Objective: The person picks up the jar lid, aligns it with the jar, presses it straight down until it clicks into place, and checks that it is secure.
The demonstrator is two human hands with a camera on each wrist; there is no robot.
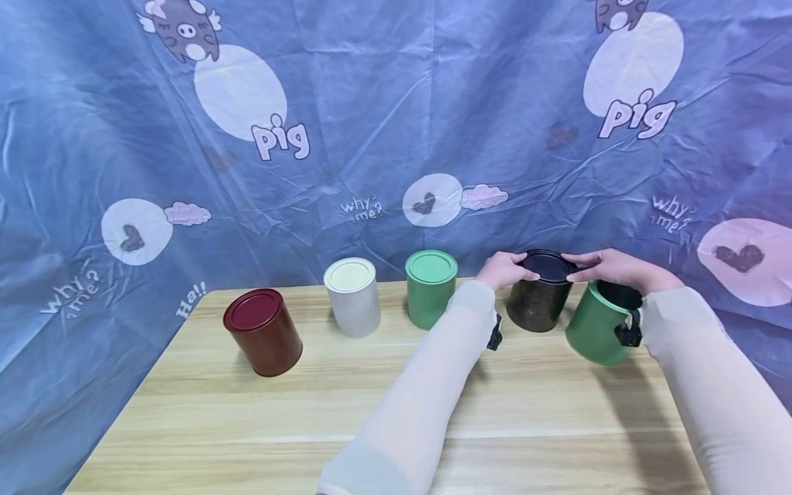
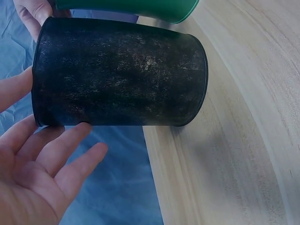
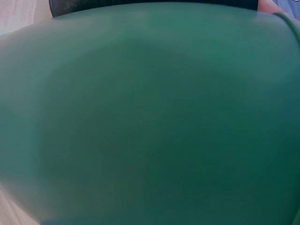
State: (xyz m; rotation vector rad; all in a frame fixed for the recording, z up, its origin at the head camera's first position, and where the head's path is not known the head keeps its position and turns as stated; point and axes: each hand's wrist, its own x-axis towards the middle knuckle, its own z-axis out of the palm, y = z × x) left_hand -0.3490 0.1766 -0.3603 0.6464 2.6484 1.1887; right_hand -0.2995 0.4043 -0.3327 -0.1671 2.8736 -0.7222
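Note:
A black can [image 1: 537, 306] with a dark, round, recessed top [image 1: 547, 267] stands upright at the back right of the table. My left hand [image 1: 504, 270] holds its top rim from the left, thumb across the edge. From the opposite side my right hand [image 1: 612, 267] grips the same rim, thumb and fingers at the edge. In the left wrist view the can's scuffed side [image 2: 122, 72] shows, with the left fingers [image 2: 68, 143] bent along it near the rim. Beneath the right wrist stands a larger open green can [image 1: 595, 326], which fills most of the right wrist view.
Left of the black can stand a lidded green can [image 1: 431, 292], a white can [image 1: 354, 299] with a cream lid, and a dark red can [image 1: 266, 333]. They stand on a wooden table [image 1: 278, 433]. A blue printed cloth [image 1: 371, 103] hangs behind its back edge.

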